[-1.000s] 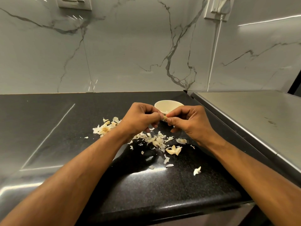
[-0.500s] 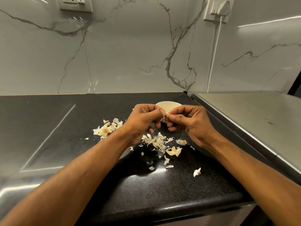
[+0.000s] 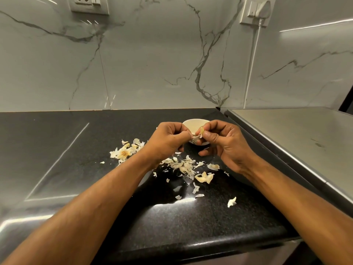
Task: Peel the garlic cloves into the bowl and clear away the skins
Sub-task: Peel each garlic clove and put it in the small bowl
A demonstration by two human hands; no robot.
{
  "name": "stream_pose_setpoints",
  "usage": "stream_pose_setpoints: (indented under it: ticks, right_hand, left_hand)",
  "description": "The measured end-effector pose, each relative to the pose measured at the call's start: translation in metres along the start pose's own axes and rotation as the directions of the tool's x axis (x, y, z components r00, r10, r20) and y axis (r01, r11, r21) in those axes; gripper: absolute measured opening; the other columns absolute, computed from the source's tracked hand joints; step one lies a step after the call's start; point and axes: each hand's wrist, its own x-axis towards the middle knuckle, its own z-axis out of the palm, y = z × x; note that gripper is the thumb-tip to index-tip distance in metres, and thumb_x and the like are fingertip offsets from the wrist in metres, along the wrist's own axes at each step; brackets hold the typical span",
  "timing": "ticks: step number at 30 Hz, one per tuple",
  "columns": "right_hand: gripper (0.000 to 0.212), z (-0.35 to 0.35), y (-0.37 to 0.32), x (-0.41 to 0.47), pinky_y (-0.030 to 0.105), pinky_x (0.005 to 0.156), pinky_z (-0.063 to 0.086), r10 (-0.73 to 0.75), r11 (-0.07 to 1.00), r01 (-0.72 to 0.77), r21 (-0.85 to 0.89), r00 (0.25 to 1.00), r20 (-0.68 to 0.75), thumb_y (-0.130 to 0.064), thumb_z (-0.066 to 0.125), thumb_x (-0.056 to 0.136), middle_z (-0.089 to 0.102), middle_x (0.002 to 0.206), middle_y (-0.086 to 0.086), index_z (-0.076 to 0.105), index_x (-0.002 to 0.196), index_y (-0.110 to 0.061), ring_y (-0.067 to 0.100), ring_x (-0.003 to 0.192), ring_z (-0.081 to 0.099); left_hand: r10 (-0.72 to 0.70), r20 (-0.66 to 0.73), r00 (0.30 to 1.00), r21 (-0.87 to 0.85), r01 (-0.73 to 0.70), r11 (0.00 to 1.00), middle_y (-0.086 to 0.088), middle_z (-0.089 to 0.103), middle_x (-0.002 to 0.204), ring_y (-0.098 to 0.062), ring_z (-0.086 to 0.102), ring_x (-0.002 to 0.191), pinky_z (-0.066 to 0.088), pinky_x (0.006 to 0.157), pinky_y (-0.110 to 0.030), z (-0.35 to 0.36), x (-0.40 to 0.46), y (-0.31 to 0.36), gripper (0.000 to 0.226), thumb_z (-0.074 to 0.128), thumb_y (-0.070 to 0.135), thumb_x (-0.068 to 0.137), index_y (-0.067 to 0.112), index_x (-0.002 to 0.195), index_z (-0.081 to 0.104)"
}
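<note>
Both hands, left hand (image 3: pixel 168 142) and right hand (image 3: pixel 223 144), pinch one pale half-peeled garlic clove (image 3: pixel 199 133) before one small cream bowl (image 3: pixel 193 124); papery skins (image 3: pixel 183 166) litter near.

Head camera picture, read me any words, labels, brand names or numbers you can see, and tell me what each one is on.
There is no readable text in this view.
Wall socket: no lettering shows.
Plug in the second socket: no marking shows.
Bowl: plain rim; a dark pattern low on its side, mostly hidden by the hands, cannot be read as text.
Counter, marble wall: no writing.
</note>
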Motion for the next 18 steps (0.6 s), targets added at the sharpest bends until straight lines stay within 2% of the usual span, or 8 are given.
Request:
stream_pose_setpoints:
  ticks: [2, 4, 6, 8, 10, 12, 15, 18]
  right_hand:
    - [0.014, -0.001, -0.001, 0.000, 0.028, 0.050, 0.057, -0.009, 1.000, 0.009, 0.006, 1.000, 0.001, -0.011, 0.062, 0.078, 0.071, 0.086, 0.010, 0.059, 0.090, -0.006, 0.020, 0.074, 0.068]
    - [0.014, -0.002, -0.001, 0.000, 0.028, 0.048, 0.056, -0.021, 1.000, 0.022, 0.007, 1.000, -0.007, -0.011, 0.063, 0.078, 0.071, 0.085, 0.012, 0.059, 0.090, -0.005, 0.020, 0.069, 0.067]
    - [0.014, -0.002, 0.000, 0.000, 0.028, 0.048, 0.055, -0.028, 0.999, 0.028, -0.028, 1.000, -0.014, -0.011, 0.065, 0.077, 0.071, 0.081, 0.013, 0.061, 0.089, -0.004, 0.019, 0.065, 0.066]
    - [0.010, -0.001, 0.002, 0.000, 0.028, 0.047, 0.055, -0.034, 0.995, 0.032, -0.097, 0.999, -0.016, -0.009, 0.067, 0.078, 0.071, 0.079, 0.014, 0.064, 0.087, -0.005, 0.018, 0.063, 0.066]
    - [0.004, -0.001, 0.004, 0.000, 0.028, 0.047, 0.055, -0.037, 0.987, 0.034, -0.159, 0.999, -0.018, -0.003, 0.068, 0.081, 0.071, 0.077, 0.013, 0.068, 0.085, -0.005, 0.018, 0.062, 0.065]
    - [0.006, 0.000, 0.006, 0.000, 0.028, 0.047, 0.054, -0.046, 0.976, 0.040, -0.212, 0.999, -0.022, 0.001, 0.068, 0.083, 0.071, 0.075, 0.013, 0.070, 0.084, -0.005, 0.018, 0.061, 0.064]
    - [0.008, 0.000, 0.006, 0.000, 0.029, 0.046, 0.054, -0.053, 0.965, 0.044, -0.258, 0.998, -0.029, 0.001, 0.069, 0.084, 0.071, 0.073, 0.013, 0.072, 0.082, -0.006, 0.019, 0.059, 0.063]
    - [0.007, -0.001, 0.007, 0.000, 0.031, 0.046, 0.055, -0.054, 0.947, 0.044, -0.318, 0.998, -0.023, 0.001, 0.070, 0.084, 0.071, 0.070, 0.009, 0.073, 0.083, -0.006, 0.019, 0.058, 0.063]
  left_hand:
    - [0.016, 0.003, 1.000, 0.087, -0.016, 0.996, -0.003, 0.053, 0.058, -0.010, 0.048, 0.051, 0.042, 0.051, -0.020, -0.003, 0.000, -0.001, 0.012, 0.057, 0.002, 0.090, -0.001, 0.080, 0.062]
    - [0.039, 0.026, 0.999, 0.238, -0.044, 0.970, -0.006, 0.056, 0.064, -0.016, 0.049, 0.058, 0.045, 0.059, -0.034, -0.006, 0.002, -0.005, 0.010, 0.059, 0.006, 0.086, -0.001, 0.080, 0.064]
    - [0.040, 0.055, 0.998, 0.445, -0.061, 0.893, -0.001, 0.060, 0.066, -0.016, 0.053, 0.061, 0.051, 0.066, -0.042, -0.009, 0.004, -0.008, 0.009, 0.062, 0.014, 0.085, 0.012, 0.077, 0.066]
    - [0.043, 0.076, 0.996, 0.573, -0.079, 0.816, 0.004, 0.064, 0.068, -0.015, 0.058, 0.065, 0.053, 0.072, -0.043, -0.011, 0.006, -0.011, 0.013, 0.062, 0.024, 0.088, 0.026, 0.075, 0.065]
    - [0.045, 0.083, 0.996, 0.590, -0.085, 0.803, 0.006, 0.067, 0.071, -0.016, 0.061, 0.068, 0.055, 0.072, -0.042, -0.013, 0.008, -0.013, 0.016, 0.062, 0.032, 0.091, 0.033, 0.076, 0.066]
    - [0.059, 0.091, 0.994, 0.582, -0.101, 0.807, 0.007, 0.069, 0.074, -0.012, 0.062, 0.068, 0.055, 0.070, -0.039, -0.014, 0.008, -0.013, 0.015, 0.062, 0.031, 0.091, 0.036, 0.079, 0.068]
    - [0.109, 0.101, 0.989, 0.475, -0.144, 0.868, 0.007, 0.067, 0.069, 0.000, 0.053, 0.052, 0.047, 0.057, -0.023, -0.014, 0.006, -0.011, 0.013, 0.065, 0.012, 0.089, 0.020, 0.089, 0.075]
    - [0.137, 0.092, 0.986, 0.320, -0.159, 0.934, -0.001, 0.067, 0.067, -0.008, 0.054, 0.057, 0.048, 0.057, -0.023, -0.014, 0.004, -0.009, 0.011, 0.067, 0.011, 0.088, 0.018, 0.087, 0.075]
